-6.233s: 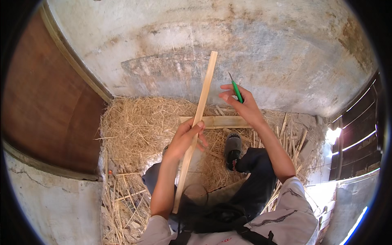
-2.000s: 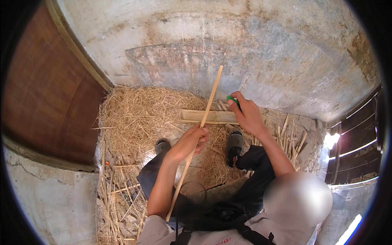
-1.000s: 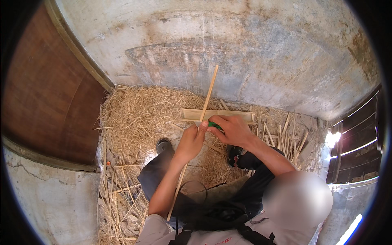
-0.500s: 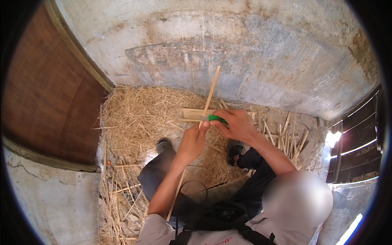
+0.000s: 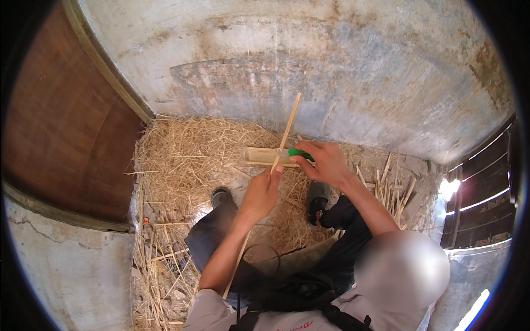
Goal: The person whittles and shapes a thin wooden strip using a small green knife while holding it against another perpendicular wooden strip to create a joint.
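My left hand (image 5: 258, 197) is closed round a long, thin bamboo strip (image 5: 290, 120), its thumb pressed along it. The strip slants up and away toward the wall; its lower end runs down beside my left forearm. My right hand (image 5: 328, 165) grips a knife (image 5: 299, 153) by its green handle. The short blade lies against or just beside the strip, a little beyond my left thumb; exact contact is too small to tell. Behind the strip, a wider split bamboo piece (image 5: 259, 155) lies crosswise, partly hidden by my right hand.
Shavings (image 5: 182, 146) cover the floor to the left and under my hands. Loose bamboo sticks (image 5: 395, 190) lie at right, more strips (image 5: 160, 276) at lower left. A worn wall (image 5: 265, 60) stands close ahead, a brown door panel (image 5: 72, 121) at left. My shoes (image 5: 222, 196) flank the work area.
The knife and my right hand have moved slightly right and farther along the strip, away from my left thumb. The strip's far end has shifted slightly right and down.
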The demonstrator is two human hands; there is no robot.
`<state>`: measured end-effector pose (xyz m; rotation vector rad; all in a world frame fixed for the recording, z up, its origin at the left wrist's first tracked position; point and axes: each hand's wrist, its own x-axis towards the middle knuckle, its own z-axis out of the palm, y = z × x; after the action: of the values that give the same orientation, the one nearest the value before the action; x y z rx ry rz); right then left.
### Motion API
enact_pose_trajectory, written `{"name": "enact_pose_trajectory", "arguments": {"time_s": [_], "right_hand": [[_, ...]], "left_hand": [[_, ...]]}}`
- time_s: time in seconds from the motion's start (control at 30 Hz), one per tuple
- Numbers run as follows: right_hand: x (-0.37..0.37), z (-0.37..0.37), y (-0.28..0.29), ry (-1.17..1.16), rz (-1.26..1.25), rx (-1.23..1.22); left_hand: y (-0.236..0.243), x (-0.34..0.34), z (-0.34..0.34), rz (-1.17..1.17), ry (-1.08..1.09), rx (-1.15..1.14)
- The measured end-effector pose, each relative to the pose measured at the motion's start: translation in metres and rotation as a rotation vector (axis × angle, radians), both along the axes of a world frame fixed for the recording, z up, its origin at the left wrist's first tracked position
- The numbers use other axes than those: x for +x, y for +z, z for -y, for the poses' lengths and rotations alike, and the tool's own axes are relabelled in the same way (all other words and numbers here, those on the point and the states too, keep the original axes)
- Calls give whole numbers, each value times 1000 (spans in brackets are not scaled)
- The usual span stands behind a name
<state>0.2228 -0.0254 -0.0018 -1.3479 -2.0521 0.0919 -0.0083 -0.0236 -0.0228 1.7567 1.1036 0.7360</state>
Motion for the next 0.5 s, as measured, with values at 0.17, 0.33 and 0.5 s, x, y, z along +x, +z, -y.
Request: {"name": "enact_pose_trajectory", "arguments": {"time_s": [0.17,0.33,0.5], "right_hand": [[3,-3,0,-6,-36,34],[53,-27,31,-408,-118,-146],[81,-33,8,-434,-237,-57]], "left_hand": [[4,0,1,-18,4,-7],[-5,-3,17,6,-60,-70],[-5,-6,11,112,-122,-245]]}}
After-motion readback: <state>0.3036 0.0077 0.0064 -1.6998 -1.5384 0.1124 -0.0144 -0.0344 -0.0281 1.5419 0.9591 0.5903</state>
